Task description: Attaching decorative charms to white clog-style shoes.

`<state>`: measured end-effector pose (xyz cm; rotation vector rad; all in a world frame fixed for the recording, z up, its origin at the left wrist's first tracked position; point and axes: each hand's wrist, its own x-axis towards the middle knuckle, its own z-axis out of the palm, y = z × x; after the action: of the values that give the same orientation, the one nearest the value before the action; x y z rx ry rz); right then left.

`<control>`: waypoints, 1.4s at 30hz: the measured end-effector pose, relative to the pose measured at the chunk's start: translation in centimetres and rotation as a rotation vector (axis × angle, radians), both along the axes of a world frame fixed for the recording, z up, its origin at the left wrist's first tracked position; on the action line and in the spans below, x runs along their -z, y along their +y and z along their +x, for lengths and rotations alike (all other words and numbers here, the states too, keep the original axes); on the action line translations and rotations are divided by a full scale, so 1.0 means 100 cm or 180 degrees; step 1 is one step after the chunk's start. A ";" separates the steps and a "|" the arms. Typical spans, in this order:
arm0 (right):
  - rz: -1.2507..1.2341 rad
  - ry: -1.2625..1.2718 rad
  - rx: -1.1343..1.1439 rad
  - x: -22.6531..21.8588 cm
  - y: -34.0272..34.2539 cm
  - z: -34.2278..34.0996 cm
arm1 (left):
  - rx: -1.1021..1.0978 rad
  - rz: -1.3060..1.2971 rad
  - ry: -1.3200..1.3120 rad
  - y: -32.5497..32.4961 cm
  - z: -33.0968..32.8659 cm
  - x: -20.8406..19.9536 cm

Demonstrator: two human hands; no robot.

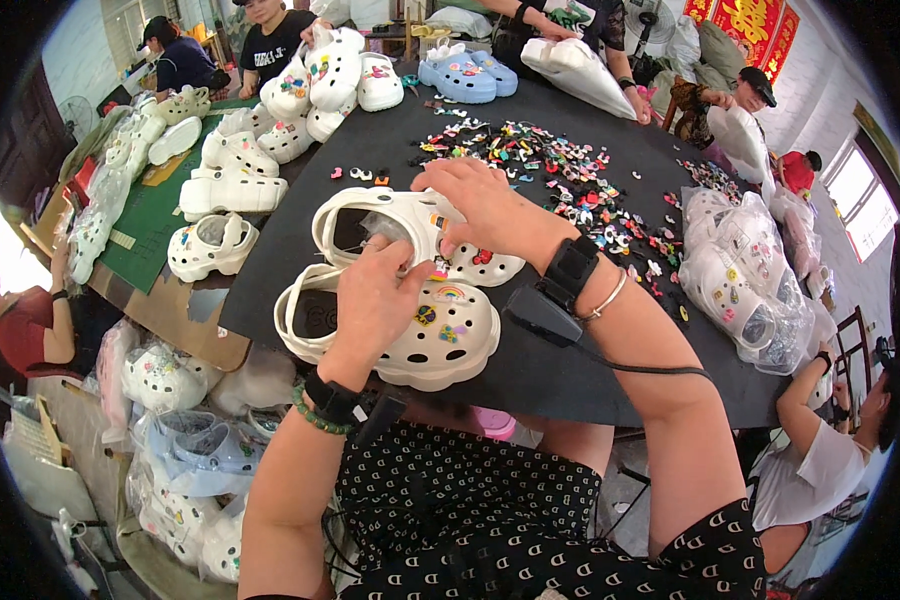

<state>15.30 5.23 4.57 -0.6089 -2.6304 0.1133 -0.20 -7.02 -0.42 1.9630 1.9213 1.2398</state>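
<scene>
We hold the far clog (410,212), white w/ charms on its upper, just beyond our ref. item, the near clog (460,352). Our L hand (382,295) is curled, fingers in the far clog's opening beside clear plastic stuffing (378,226), thumb outside. Our R hand (478,208) is arched over the upper, part-closed on it; we can't tell if either hand also pinches a charm. The near clog lies on the black table (570,388) w/ a rainbow charm (450,293) & others fitted. Beyond & R of the near clog: loose charm pile (600,205), multi-colour. Farther R: bagged clogs (735,270), white. Well beyond: blue clogs (467,75). To its L, approx. in order outward: single white clog (210,250), then green mat (150,238). Well beyond ref., at the table's far edge, a co-worker handles a white bag (582,75).
</scene>
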 end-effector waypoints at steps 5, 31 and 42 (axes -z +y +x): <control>-0.1409 -0.0545 -0.0194 -0.006 0.013 -0.016 | -0.0022 -0.0079 0.0035 0.000 -0.003 0.001; -0.1122 0.0163 0.0521 0.008 -0.008 0.015 | -0.0144 0.0258 -0.0183 0.004 -0.005 0.009; -0.0804 -0.0258 0.0654 0.011 0.002 0.005 | -0.0076 0.0313 -0.0107 0.005 -0.006 0.012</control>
<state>15.81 5.47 3.51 -0.9836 -2.6325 0.3687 -0.76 -6.56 -1.57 1.9569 1.9081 1.3897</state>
